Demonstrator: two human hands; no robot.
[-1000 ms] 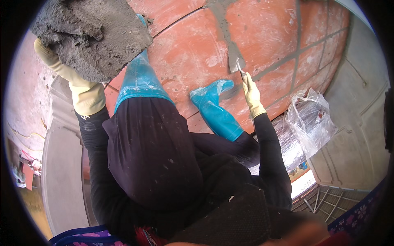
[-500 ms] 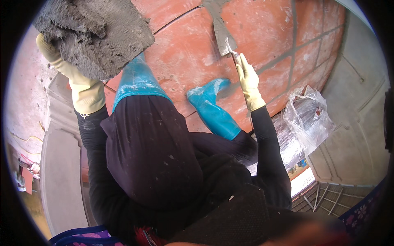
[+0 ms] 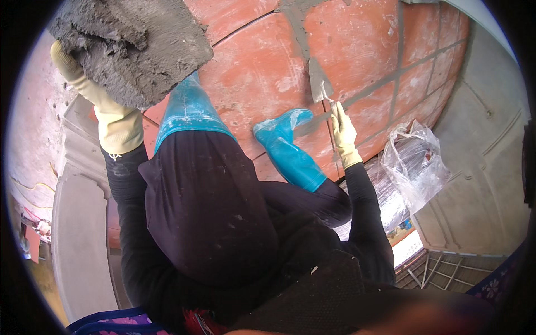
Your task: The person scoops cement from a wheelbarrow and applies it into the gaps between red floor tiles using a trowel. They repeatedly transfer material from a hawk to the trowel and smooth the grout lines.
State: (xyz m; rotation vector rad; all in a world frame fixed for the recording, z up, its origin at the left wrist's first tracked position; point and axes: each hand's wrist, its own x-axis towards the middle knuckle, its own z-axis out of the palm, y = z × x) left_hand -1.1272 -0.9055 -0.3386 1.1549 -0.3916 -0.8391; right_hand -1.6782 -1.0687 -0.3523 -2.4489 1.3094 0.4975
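Observation:
My left hand (image 3: pixel 89 92), in a cream rubber glove, grips the left edge of a hawk heaped with wet grey mortar (image 3: pixel 151 50); the mortar hides most of the board. My right hand (image 3: pixel 344 131), gloved the same way, is closed around the handle of a pointed trowel (image 3: pixel 319 81). The trowel's blade lies over a joint between large red-orange floor tiles (image 3: pixel 251 67), its tip pointing away from me. Beyond that tip, grey mortar (image 3: pixel 297 30) fills the joint; nearer my hand the gap looks dark and unfilled.
My blue rubber boots (image 3: pixel 287 148) rest on the tiles, the left one partly under the hawk. At the right lies a bundle in clear plastic (image 3: pixel 416 164), beside a grey moulded wall (image 3: pixel 480 162). A grey stepped ledge (image 3: pixel 84 240) stands at the left.
My right hand has drawn the trowel toward me and slightly right along the joint, exposing more grey mortar behind it. The hawk in my left hand has barely shifted.

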